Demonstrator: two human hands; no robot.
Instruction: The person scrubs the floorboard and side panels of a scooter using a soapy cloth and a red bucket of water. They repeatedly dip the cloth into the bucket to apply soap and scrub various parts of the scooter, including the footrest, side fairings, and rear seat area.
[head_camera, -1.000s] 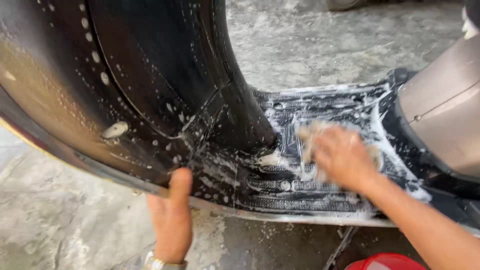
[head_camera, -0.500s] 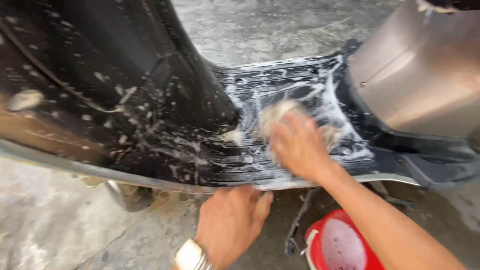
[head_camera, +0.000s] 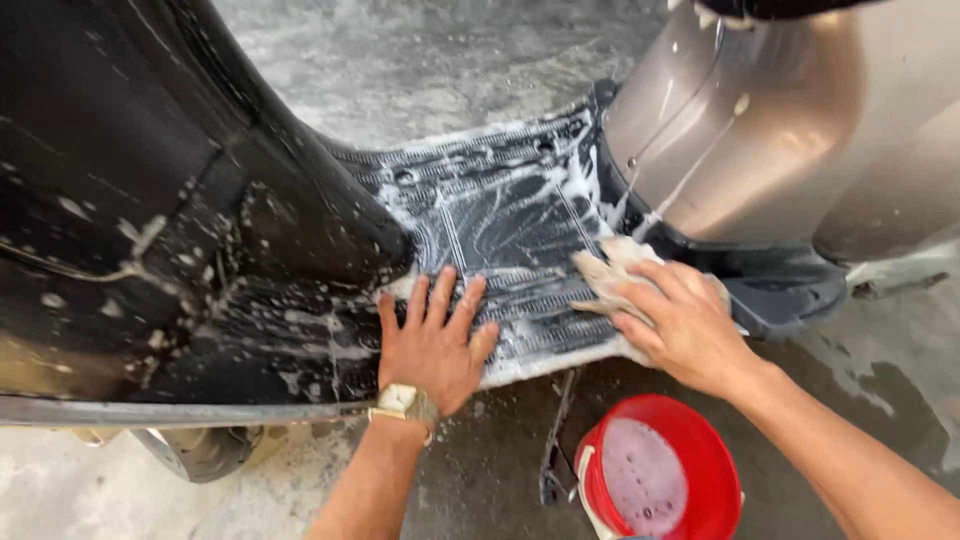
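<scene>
we see the soapy cloth (head_camera: 612, 272) on the scooter footboard (head_camera: 505, 215), pressed under our right hand (head_camera: 685, 325), fingers closed over it to scrub. our left hand (head_camera: 432, 345) lies spread flat beside it, bracing. a red bucket (head_camera: 655, 478) sits below both hands.

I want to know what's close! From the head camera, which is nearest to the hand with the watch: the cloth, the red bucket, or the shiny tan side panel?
From the left hand:
1. Cloth, just to its right, under the right hand.
2. Red bucket, below right, on the ground.
3. Tan side panel, far upper right.
</scene>
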